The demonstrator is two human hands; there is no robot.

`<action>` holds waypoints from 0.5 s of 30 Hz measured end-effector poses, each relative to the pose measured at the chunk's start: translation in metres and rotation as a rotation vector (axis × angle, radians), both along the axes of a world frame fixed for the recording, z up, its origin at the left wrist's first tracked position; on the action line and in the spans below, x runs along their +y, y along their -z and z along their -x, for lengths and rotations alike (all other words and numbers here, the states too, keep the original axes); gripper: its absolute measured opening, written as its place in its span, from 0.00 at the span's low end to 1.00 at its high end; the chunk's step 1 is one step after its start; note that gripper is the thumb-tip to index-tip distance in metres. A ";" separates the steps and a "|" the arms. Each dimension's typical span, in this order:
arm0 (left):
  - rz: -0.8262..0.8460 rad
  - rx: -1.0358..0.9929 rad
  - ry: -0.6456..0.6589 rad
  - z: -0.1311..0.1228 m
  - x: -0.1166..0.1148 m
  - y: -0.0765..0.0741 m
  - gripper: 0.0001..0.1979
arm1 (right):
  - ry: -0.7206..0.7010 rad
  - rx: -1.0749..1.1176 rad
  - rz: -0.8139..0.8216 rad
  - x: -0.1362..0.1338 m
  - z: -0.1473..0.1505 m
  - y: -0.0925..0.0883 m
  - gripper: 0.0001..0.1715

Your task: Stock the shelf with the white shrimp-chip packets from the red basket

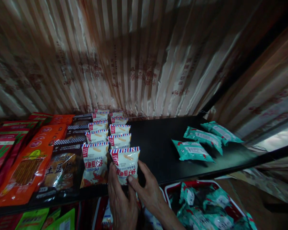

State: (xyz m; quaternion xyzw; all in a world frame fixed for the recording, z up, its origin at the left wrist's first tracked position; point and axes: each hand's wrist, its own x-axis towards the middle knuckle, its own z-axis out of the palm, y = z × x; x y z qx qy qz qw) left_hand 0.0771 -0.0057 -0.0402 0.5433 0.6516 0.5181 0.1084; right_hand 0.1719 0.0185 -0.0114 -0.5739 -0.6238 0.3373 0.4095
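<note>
Both hands are at the front of a black shelf (156, 140), around a white snack bag (125, 161) with a red-and-blue striped top edge. My left hand (121, 198) lies along the bag's left side and lower front, fingers straight and close together. On its right, my right hand (147, 185) holds the bag with the thumb on the front and the fingers at the side edge. Behind it stands a row of matching bags (120, 140). A second row, led by another white bag (95, 164), is just left of my left hand.
To the left are dark potato-chip bags (63, 166), orange packets (26, 172) and red packets (2, 150). Several teal packets (194, 150) lie on the shelf's right part. Below, a red basket with a white rim (201, 182) holds more teal packets; green packets (32, 218) sit lower left.
</note>
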 end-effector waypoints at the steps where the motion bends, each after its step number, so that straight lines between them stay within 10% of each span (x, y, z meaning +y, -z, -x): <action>1: -0.005 0.002 0.006 0.000 0.000 -0.001 0.31 | -0.003 -0.003 0.001 0.000 0.000 0.000 0.31; 15: -0.069 0.103 0.045 -0.001 -0.005 -0.004 0.34 | -0.024 -0.004 0.012 -0.008 -0.008 -0.011 0.33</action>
